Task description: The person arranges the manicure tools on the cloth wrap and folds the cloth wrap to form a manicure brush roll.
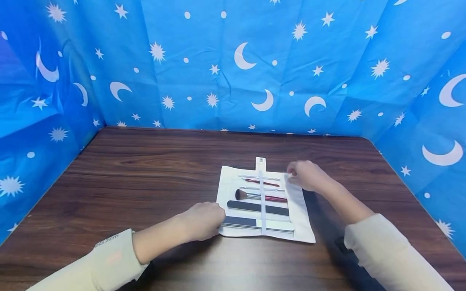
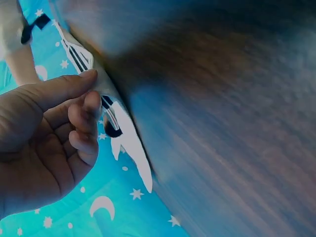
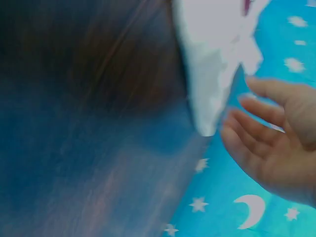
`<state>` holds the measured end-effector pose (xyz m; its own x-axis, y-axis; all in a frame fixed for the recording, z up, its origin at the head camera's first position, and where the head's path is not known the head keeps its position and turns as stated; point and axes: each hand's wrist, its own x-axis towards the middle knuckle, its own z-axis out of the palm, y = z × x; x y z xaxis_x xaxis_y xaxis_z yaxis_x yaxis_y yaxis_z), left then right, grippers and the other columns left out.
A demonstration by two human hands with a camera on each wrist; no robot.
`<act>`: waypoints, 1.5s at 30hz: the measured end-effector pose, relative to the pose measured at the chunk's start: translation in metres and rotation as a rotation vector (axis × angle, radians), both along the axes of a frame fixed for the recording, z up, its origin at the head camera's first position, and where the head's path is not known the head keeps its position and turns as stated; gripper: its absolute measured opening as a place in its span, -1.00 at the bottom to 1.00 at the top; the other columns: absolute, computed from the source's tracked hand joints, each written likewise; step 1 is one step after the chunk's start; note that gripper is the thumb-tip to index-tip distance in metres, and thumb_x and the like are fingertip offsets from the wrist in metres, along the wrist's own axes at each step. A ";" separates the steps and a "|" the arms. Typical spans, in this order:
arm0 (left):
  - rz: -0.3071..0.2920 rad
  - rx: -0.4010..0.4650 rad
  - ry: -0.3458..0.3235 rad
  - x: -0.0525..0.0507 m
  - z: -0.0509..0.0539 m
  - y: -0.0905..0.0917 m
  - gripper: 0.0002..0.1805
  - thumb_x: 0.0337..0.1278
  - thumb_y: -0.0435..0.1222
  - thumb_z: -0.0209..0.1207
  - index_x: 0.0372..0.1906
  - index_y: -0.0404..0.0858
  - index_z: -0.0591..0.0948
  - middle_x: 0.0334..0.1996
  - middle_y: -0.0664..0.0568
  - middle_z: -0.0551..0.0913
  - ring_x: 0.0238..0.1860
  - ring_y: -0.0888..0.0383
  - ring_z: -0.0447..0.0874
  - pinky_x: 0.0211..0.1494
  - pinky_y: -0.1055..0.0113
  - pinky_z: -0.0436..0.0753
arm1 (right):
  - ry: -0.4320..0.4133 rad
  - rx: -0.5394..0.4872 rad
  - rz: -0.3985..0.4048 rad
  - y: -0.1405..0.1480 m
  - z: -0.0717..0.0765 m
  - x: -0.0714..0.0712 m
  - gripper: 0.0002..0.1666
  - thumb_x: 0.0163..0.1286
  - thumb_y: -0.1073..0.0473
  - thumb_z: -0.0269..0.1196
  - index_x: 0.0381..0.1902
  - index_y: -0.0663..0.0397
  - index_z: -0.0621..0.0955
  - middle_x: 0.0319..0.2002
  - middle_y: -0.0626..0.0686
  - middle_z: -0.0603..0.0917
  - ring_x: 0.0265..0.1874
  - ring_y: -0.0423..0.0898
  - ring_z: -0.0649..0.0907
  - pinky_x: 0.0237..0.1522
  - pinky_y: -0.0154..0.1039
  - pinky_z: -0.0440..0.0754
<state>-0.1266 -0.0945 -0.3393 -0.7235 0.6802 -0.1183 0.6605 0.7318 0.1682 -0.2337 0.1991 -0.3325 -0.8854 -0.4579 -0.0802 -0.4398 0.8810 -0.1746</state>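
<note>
A white fabric tool pouch (image 1: 305, 220) lies unfolded on the table, its snap tab (image 1: 260, 163) pointing to the back. Under its elastic strap (image 1: 262, 190) sit a makeup brush (image 1: 241, 195), a dark nail file (image 1: 244, 206), a dark and white nail file (image 1: 238, 221), and several slim tools, one of them red (image 1: 271, 184). My left hand (image 1: 205, 220) pinches the pouch's left edge between thumb and fingers, as the left wrist view shows. By the far right corner is my right hand (image 1: 307, 174); in the right wrist view its fingers (image 3: 254, 133) are loosely bent beside the fabric, holding nothing.
The pouch lies on a dark wood-grain table (image 1: 145, 173) with rounded far corners. A blue curtain (image 1: 204, 76) with white moons and stars hangs behind the table and along both sides.
</note>
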 end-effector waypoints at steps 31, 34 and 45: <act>0.403 0.408 -0.284 -0.053 -0.001 -0.008 -0.78 0.33 -0.37 -0.18 -0.29 -0.40 0.45 -0.71 0.01 0.50 -0.69 0.16 0.51 -0.61 0.38 0.41 | -0.113 -0.418 -0.080 0.036 -0.012 0.060 -0.87 0.38 0.19 0.09 -0.31 0.13 0.54 -0.58 -0.08 0.57 -0.63 -0.20 0.56 -0.59 -0.31 0.53; 0.427 0.384 -0.244 -0.061 -0.007 -0.002 -0.76 0.32 -0.37 -0.20 -0.27 -0.45 0.46 -0.69 0.00 0.49 -0.74 0.17 0.50 -0.62 0.38 0.41 | -0.124 -0.390 -0.118 0.033 -0.015 0.053 -0.88 0.37 0.23 0.10 -0.29 0.19 0.55 -0.61 -0.06 0.55 -0.69 -0.18 0.55 -0.63 -0.29 0.52; 0.414 0.315 -0.239 -0.070 -0.019 0.004 -0.71 0.18 -0.54 -0.19 -0.55 -0.44 0.51 -0.41 -0.12 0.42 -0.73 0.18 0.52 -0.69 0.46 0.48 | -0.155 -0.264 -0.175 0.025 -0.024 0.043 -0.82 0.33 0.24 0.10 -0.29 0.26 0.58 -0.63 -0.06 0.54 -0.75 -0.20 0.52 -0.68 -0.27 0.47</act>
<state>-0.1969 -0.0902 -0.3587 -0.9152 0.3744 -0.1491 0.2457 0.8117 0.5299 -0.1909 0.2245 -0.3569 -0.9389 -0.3231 -0.1185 -0.2367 0.8563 -0.4590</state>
